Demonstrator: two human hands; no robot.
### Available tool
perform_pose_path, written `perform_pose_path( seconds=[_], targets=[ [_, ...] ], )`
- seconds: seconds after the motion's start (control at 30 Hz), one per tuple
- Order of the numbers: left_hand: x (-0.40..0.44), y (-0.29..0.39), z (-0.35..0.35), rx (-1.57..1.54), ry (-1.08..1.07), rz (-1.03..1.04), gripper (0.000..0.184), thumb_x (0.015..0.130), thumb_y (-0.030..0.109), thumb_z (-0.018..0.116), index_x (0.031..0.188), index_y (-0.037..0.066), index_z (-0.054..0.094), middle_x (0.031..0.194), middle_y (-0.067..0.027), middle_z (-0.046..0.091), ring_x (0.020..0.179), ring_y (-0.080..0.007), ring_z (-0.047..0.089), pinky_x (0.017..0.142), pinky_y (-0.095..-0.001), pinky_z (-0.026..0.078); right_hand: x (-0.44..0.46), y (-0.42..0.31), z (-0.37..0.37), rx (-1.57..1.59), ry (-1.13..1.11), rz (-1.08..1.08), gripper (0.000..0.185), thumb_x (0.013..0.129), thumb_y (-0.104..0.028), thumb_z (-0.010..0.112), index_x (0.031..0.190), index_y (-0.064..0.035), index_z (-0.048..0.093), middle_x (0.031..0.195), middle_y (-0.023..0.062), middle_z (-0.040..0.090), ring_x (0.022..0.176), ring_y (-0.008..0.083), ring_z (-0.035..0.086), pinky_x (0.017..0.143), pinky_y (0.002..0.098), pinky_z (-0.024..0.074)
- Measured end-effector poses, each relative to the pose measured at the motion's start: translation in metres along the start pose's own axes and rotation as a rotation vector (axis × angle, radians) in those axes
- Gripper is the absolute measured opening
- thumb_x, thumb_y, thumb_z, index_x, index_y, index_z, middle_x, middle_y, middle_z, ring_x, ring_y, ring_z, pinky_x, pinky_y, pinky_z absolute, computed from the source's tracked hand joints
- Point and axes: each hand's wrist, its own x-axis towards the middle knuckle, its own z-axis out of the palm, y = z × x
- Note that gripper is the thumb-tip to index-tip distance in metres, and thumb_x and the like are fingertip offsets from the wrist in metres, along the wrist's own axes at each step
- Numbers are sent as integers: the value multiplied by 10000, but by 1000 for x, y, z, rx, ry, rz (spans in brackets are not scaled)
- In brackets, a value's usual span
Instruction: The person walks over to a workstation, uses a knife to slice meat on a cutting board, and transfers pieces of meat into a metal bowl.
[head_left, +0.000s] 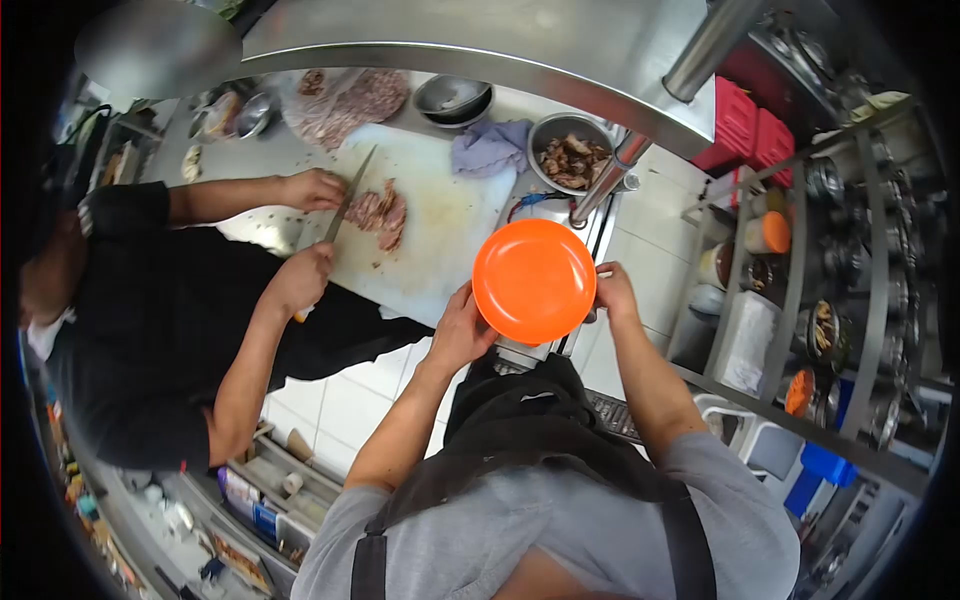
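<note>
An orange round plate (pixel 534 281) is held level in front of my body, with nothing on it. My left hand (pixel 463 330) grips its lower left edge, the fingers partly hidden beneath. At the right edge, my right hand (pixel 615 291) is closed on the rim. Just beyond the plate, a metal bowl (pixel 538 140) holds browned meat pieces (pixel 572 160). To the left lies a white cutting board (pixel 460 235) with sliced meat (pixel 377 215) and a folded purple cloth (pixel 490 148) at its far corner.
At the left, a co-worker in black holds a knife (pixel 352 195) over the board. A metal post (pixel 607 178) and overhead shelf (pixel 450 40) stand ahead. Shelves with containers (pixel 768 232) line the right side, near red bins (pixel 735 125). Dark bowls (pixel 453 100) sit behind the board.
</note>
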Motion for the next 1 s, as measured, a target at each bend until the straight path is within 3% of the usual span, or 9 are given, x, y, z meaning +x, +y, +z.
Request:
perform_pose_path(
  seconds=[0.1,0.17,0.27,0.6,0.7,0.77,0.83,0.9,1.0],
  targets=[
    [-2,-6,5,-109,-96,-7,726,775,152,754,1410,41,421,1331,-220,494,1191,-412,523,980,-427,476,-29,10,2,-51,55,1,493,768,-218,763,1146,13,548,774,172,677,594,198,661,522,308,525],
    [-4,-6,8,-147,-48,43,669,814,142,716,1399,10,420,1295,-220,507,1152,-406,547,951,-420,492,-36,15,1,386,-49,-61,430,823,-218,724,1146,38,601,780,151,695,591,179,662,525,312,525],
    [-9,-18,15,-226,-11,22,591,865,144,669,1372,-42,429,1267,-239,524,1140,-409,549,957,-432,483,-53,3,7,424,-94,-70,408,836,-220,713,1137,36,615,781,145,698,596,179,665,533,315,526],
    [-8,-24,9,-275,-16,28,535,877,133,653,1343,-49,463,1249,-244,538,1126,-411,557,957,-433,478,-91,-42,-15,-298,-60,-99,345,876,-225,677,1109,29,663,781,128,708,610,179,677,556,324,531],
    [-7,-22,7,-262,-64,-23,531,876,133,653,1338,-51,465,1238,-246,545,1118,-413,562,954,-431,480,-5,-44,-51,-329,193,-297,323,886,-265,672,1073,-2,685,779,152,710,594,214,683,599,336,542],
    [-4,-20,7,-250,-73,-28,528,866,112,662,1331,-48,470,1226,-237,559,1109,-410,570,944,-431,486,-3,-116,-50,-586,503,-615,318,848,-236,683,1093,-34,679,1000,191,698,791,318,698,751,417,537],
    [1,-16,2,-254,-107,-52,517,860,98,666,1320,-43,479,1226,-232,565,1105,-409,574,939,-432,491,29,-145,-46,-725,545,-850,314,837,-202,656,1105,-38,672,1111,202,670,905,366,675,816,434,531],
    [0,-15,2,-256,-148,-79,507,854,85,670,1310,-37,487,1226,-227,572,1101,-408,578,934,-432,496,31,-172,-36,-904,313,-573,270,806,-143,631,1033,-9,690,1089,223,673,957,379,661,850,442,535],
    [-2,-23,10,-214,-102,-79,450,848,76,677,1263,-8,523,1200,-219,587,1072,-406,592,885,-440,512,48,-159,-29,-1107,129,-421,244,760,-126,632,946,14,707,1039,242,680,1005,379,651,888,439,531]
  ],
)
